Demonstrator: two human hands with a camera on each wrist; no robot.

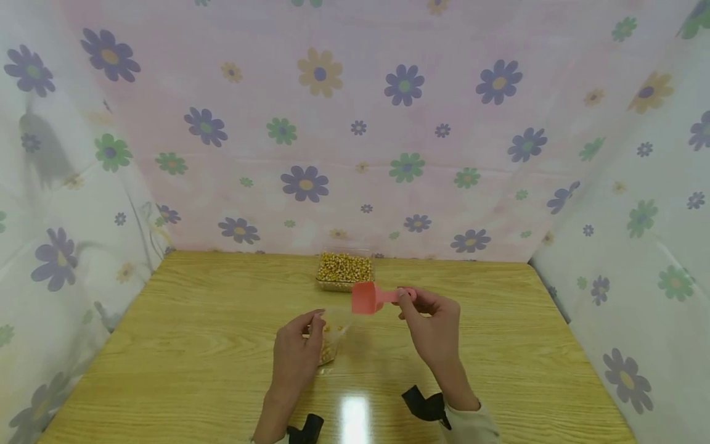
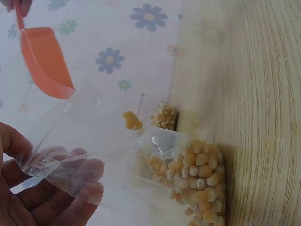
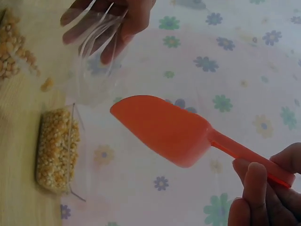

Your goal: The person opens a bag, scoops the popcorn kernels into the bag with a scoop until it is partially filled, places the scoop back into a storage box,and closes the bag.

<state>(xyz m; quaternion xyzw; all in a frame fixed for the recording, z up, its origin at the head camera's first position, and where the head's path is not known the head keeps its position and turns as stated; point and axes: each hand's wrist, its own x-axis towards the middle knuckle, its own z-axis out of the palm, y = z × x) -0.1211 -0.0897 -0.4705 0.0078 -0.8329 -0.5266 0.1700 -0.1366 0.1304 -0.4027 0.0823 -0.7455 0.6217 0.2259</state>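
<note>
My right hand grips the handle of a small red plastic scoop above the table. In the left wrist view the scoop tilts beside the mouth of a clear plastic bag; no kernels show in it. With thumb and fingers my left hand pinches the bag's upper edge. Corn kernels fill the bag's lower part, and a few cling higher up on its side. Behind both hands stands a clear rectangular container of yellow corn kernels.
A wood-grain table carries the bag and the container. Flower-patterned cloth hangs at the back and on both sides. Black straps or mounts sit on the wrists.
</note>
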